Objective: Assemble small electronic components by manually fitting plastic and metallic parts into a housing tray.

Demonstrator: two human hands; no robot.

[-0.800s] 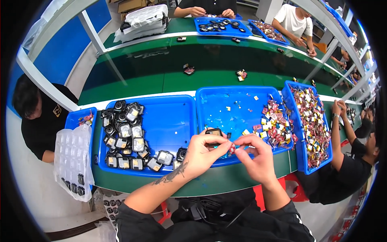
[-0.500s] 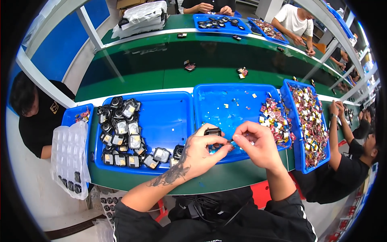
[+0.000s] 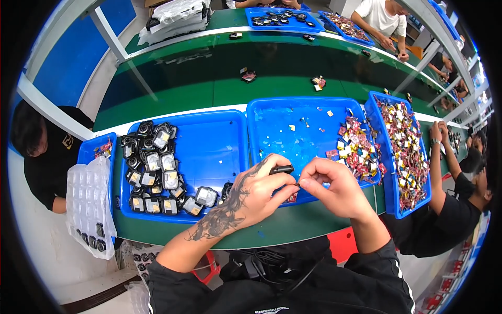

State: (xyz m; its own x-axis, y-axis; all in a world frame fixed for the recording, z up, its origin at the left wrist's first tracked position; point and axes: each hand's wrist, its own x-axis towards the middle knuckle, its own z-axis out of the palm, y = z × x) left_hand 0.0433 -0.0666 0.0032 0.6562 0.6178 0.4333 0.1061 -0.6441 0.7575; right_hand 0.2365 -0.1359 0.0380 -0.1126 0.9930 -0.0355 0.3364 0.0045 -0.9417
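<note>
Left of the scrap-strewn blue tray (image 3: 273,121), black device casings (image 3: 170,179) crowded a second tray (image 3: 206,141). Over its near-left corner, the left hand (image 3: 259,189) curled closed around a black casing (image 3: 282,169); over its near edge, the right hand (image 3: 339,187) had fingers pinched together, contents too small to tell. A loosened pinch could have lost parts among the circuit boards (image 3: 355,144) at its right end.

The left forearm (image 3: 191,245) and the right forearm (image 3: 370,235) lean inward; the left hand (image 3: 263,189) is curled, and very near to it the right hand (image 3: 334,187) makes a pinching shape
</note>
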